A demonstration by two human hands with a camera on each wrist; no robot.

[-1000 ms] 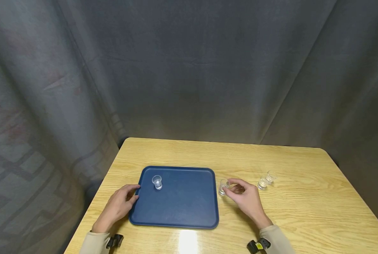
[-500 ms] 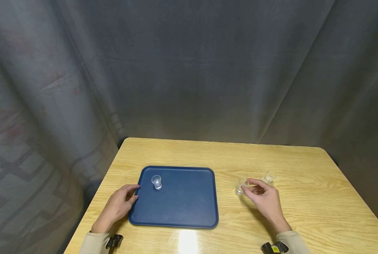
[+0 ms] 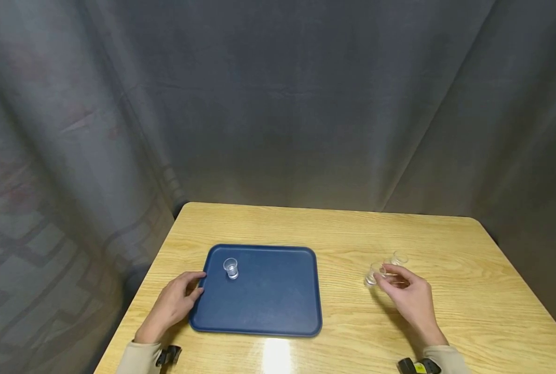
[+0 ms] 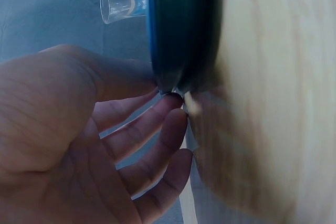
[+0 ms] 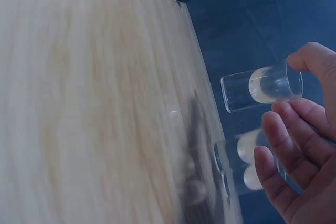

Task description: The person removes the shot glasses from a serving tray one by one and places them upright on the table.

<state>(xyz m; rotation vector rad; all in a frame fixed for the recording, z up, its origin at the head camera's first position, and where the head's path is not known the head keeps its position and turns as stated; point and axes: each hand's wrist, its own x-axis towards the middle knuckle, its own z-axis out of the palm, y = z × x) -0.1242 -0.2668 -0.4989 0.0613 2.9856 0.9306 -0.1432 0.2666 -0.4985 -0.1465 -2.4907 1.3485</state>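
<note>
One glass (image 5: 239, 91), long axis roughly upright, is pinched near its rim by the nearer right hand (image 3: 410, 301), well right of the tray (image 3: 268, 306) and near two other glasses (image 5: 231, 150), while the left hand (image 3: 171, 305) touches the tray's left edge with fingers loosely extended.

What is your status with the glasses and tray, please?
Left hand touching tray. Right hand pinching one glass, off the tray. Two other glasses close by, possibly in the way.
</note>
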